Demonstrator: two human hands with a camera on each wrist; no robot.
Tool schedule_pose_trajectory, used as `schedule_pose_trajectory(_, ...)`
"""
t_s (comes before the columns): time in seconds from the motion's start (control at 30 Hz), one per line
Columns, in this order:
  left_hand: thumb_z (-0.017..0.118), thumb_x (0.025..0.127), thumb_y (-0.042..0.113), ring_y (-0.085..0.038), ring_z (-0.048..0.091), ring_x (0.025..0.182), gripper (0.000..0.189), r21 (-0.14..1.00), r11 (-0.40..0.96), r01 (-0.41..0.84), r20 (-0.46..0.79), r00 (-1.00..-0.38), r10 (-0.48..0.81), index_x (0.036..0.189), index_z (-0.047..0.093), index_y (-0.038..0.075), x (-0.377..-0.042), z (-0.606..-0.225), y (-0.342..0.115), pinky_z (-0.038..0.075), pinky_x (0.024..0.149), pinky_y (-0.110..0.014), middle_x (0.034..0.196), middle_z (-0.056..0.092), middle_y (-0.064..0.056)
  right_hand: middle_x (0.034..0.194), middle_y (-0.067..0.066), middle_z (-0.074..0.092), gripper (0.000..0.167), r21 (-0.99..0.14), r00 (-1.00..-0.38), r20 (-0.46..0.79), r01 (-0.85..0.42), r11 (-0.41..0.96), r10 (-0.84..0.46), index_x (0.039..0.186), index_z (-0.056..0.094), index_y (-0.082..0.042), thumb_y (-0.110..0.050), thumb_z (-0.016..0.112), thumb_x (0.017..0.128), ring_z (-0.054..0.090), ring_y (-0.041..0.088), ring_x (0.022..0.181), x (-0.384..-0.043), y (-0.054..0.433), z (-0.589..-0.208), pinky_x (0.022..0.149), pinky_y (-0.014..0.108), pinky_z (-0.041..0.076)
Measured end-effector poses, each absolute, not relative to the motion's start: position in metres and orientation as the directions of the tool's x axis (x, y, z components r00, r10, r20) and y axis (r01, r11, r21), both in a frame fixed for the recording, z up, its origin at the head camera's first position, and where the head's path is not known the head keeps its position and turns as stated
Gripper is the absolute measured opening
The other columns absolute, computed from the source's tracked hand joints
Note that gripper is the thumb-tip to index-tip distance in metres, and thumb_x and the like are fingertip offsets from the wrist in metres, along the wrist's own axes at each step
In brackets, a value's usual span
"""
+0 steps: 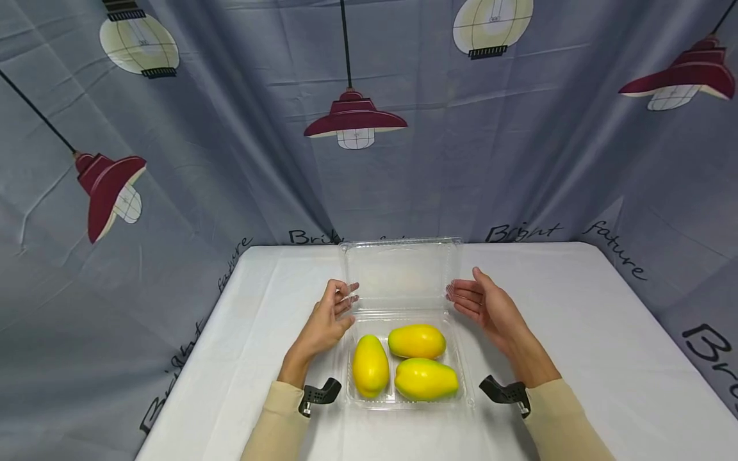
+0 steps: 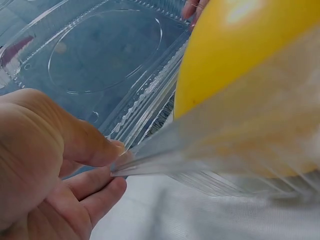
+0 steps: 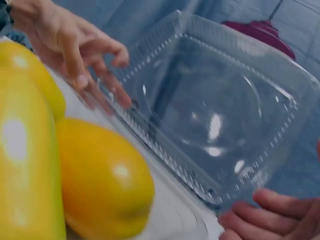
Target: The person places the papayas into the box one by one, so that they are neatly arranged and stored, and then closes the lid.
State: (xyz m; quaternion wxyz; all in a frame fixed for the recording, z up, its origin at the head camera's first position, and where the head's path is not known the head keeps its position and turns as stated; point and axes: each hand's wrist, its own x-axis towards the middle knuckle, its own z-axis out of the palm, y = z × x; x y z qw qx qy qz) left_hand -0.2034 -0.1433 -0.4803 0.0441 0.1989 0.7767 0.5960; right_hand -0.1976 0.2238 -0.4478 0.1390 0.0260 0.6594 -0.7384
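Observation:
A clear plastic clamshell box (image 1: 468, 403) lies on the white table with its lid (image 1: 401, 272) raised at the back. In its base are three plump yellow, mango-like fruits: one at left (image 1: 371, 366), one at back right (image 1: 417, 341) and one at front right (image 1: 426, 380). My left hand (image 1: 325, 323) is by the lid's left side, fingers seen through the plastic and thumb near the hinge corner. Beside the lid's right edge is my right hand (image 1: 484, 307), its fingers extended and fingertips overlapping the plastic.
The white-covered table (image 1: 576, 307) extends around the box. Behind it hangs a grey-blue curtain (image 1: 438, 166) printed with lamps and lettering. Dark straps with camera mounts sit on the left wrist (image 1: 319, 394) and right wrist (image 1: 506, 392).

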Motion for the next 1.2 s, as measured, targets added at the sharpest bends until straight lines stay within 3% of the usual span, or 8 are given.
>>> schedule_pose_trajectory(0.2,0.061,0.095,-0.021,-0.046,0.057,0.148,0.035,0.907,0.290,0.306,0.207,-0.922,0.327,0.116,0.039,-0.004,-0.199,-0.480,-0.141,0.045,0.125,-0.052,0.164,0.050,-0.030,0.165,0.017,0.054,0.073,-0.958,-0.956,-0.246,0.265,-0.106,-0.160,0.165,0.037,0.007,-0.048,0.037,0.117,0.068,0.013,0.134,-0.194,0.210,-0.445,0.122,0.028,0.048)
schedule_pose_trajectory(0.3,0.063,0.094,-0.020,-0.045,0.059,0.146,0.034,0.890,0.325,0.321,0.221,-0.925,0.308,0.110,0.039,-0.002,-0.196,-0.480,-0.140,0.047,0.124,-0.050,0.161,0.054,-0.027,0.155,0.007,0.065,0.077,-0.950,-0.960,-0.239,0.263,-0.170,-0.149,0.164,0.039,0.008,-0.052,0.034,0.116,0.070,0.011,0.130,-0.189,0.210,-0.446,0.122,0.028,0.049)
schedule_pose_trajectory(0.43,0.064,0.093,-0.020,-0.044,0.059,0.146,0.034,0.873,0.357,0.332,0.235,-0.928,0.288,0.108,0.040,-0.001,-0.195,-0.481,-0.140,0.047,0.123,-0.048,0.159,0.056,-0.028,0.141,-0.002,0.072,0.084,-0.948,-0.961,-0.237,0.260,-0.183,-0.141,0.161,0.044,0.006,-0.063,0.040,0.113,0.070,0.014,0.131,-0.187,0.209,-0.445,0.118,0.027,0.052)
schedule_pose_trajectory(0.67,0.065,0.093,-0.018,-0.046,0.054,0.151,0.033,0.862,0.382,0.334,0.233,-0.929,0.286,0.109,0.042,-0.001,-0.191,-0.481,-0.140,0.046,0.124,-0.048,0.162,0.053,-0.030,0.130,-0.001,0.074,0.044,-0.947,-0.968,-0.224,0.244,-0.209,-0.115,0.140,0.059,-0.002,-0.036,0.044,0.116,0.072,0.018,0.125,-0.182,0.208,-0.446,0.115,0.030,0.055)
schedule_pose_trajectory(0.8,0.057,0.094,-0.015,-0.047,0.054,0.150,0.033,0.896,0.351,0.271,0.181,-0.946,0.269,0.122,0.049,0.001,-0.186,-0.478,-0.142,0.048,0.122,-0.051,0.158,0.056,-0.029,0.138,0.004,0.070,0.040,-0.961,-0.977,-0.173,0.194,-0.199,-0.121,0.136,0.064,0.003,-0.021,0.040,0.114,0.072,0.015,0.127,-0.176,0.210,-0.451,0.114,0.027,0.055)
schedule_pose_trajectory(0.93,0.049,0.099,-0.008,-0.045,0.055,0.150,0.033,0.958,0.239,0.156,0.107,-0.973,0.205,0.131,0.055,0.000,-0.173,-0.470,-0.146,0.047,0.123,-0.057,0.158,0.056,-0.025,0.148,0.011,0.063,0.045,-0.982,-0.983,-0.140,0.153,-0.109,-0.118,0.146,0.060,0.009,-0.012,0.042,0.111,0.068,0.014,0.131,-0.168,0.214,-0.457,0.111,0.021,0.055)
schedule_pose_trajectory(1.07,0.043,0.115,0.014,-0.043,0.051,0.153,0.031,0.991,0.114,0.064,0.046,-0.987,0.154,0.138,0.057,-0.002,-0.149,-0.459,-0.149,0.041,0.128,-0.059,0.162,0.055,-0.021,0.162,0.016,0.056,0.051,-0.994,-0.988,-0.110,0.109,0.019,-0.111,0.153,0.057,0.008,-0.004,0.043,0.105,0.060,0.007,0.130,-0.160,0.218,-0.460,0.101,0.012,0.051)
schedule_pose_trajectory(1.2,0.044,0.117,0.032,-0.043,0.048,0.153,0.045,0.999,0.040,-0.013,-0.019,-0.989,0.149,0.147,0.055,0.001,-0.119,-0.452,-0.150,0.040,0.128,-0.059,0.162,0.051,-0.019,0.164,0.022,0.053,0.052,-0.993,-0.992,-0.060,0.048,0.110,-0.107,0.156,0.055,0.005,-0.001,0.043,0.106,0.060,-0.003,0.124,-0.153,0.222,-0.462,0.094,0.009,0.050)
